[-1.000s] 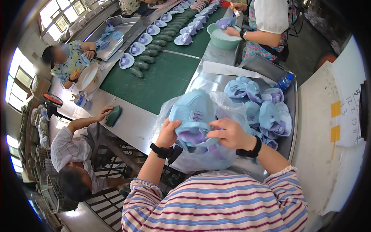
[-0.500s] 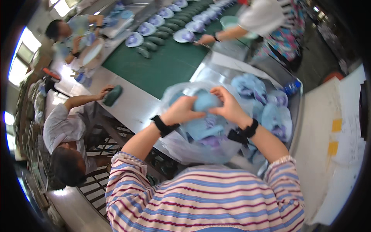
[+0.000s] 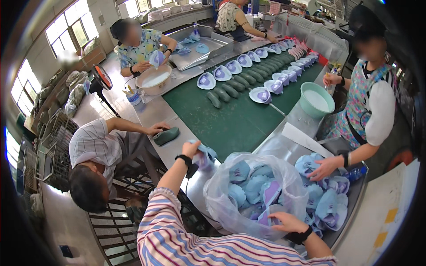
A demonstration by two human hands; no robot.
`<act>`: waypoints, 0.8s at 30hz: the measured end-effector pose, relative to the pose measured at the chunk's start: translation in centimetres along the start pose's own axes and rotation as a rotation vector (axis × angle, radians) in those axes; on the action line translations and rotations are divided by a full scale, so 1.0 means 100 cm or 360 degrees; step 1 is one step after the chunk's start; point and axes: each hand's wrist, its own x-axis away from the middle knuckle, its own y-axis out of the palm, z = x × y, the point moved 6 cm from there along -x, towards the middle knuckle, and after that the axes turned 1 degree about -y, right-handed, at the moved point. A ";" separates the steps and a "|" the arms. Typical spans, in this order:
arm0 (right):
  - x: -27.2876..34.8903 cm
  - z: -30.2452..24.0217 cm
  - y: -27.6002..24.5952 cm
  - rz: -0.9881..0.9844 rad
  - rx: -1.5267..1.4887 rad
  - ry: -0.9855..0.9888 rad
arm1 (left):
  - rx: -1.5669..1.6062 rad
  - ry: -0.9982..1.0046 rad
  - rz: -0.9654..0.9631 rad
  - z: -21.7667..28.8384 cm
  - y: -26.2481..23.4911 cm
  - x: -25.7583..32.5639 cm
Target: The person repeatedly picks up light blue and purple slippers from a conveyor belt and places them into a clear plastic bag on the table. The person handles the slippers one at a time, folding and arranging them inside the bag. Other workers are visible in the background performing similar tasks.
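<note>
My left hand (image 3: 192,148) holds a light blue shoe upper (image 3: 204,157) above the metal table edge, left of a clear plastic bag (image 3: 230,208). The bag is full of blue and purple shoe uppers (image 3: 255,186). My right hand (image 3: 284,220) rests on the bag's near right side, fingers on the plastic and the pieces inside. A black band sits on each wrist.
A green conveyor belt (image 3: 230,119) carries rows of uppers and dark green shoe lasts (image 3: 230,91). A co-worker's hand (image 3: 323,167) reaches into loose uppers at right, by a teal basin (image 3: 317,101). Another person at left presses a last (image 3: 166,135). A white basin (image 3: 153,80) stands far left.
Both hands were together on an upper over the bag. Now my left hand has swung left with one upper, and my right hand has dropped to the bag's near side.
</note>
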 end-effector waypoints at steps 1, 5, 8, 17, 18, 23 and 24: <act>0.001 0.000 -0.003 -0.0015 -0.0079 0.0107 | 0.0027 0.0079 0.0067 0.011 -0.007 -0.023; 0.000 -0.004 -0.010 0.0000 0.0075 0.0026 | -0.0020 0.0674 0.0523 0.110 -0.081 -0.079; 0.008 0.001 -0.010 0.0052 0.0062 0.0087 | 0.0321 0.0986 0.0364 0.191 -0.025 -0.038; -0.015 0.053 -0.077 0.0823 0.0358 0.0190 | -0.1515 0.1259 -0.1785 0.029 0.197 0.267; -0.011 0.070 -0.083 0.0852 0.0404 0.0313 | -0.1688 0.1628 -0.1588 0.008 0.206 0.272; 0.010 0.077 -0.105 0.0982 0.0474 0.0491 | -0.1077 0.1069 -0.1115 -0.007 0.229 0.214; 0.002 0.057 -0.098 0.0973 0.0422 0.0373 | -0.0987 0.0841 -0.1000 -0.029 0.227 0.191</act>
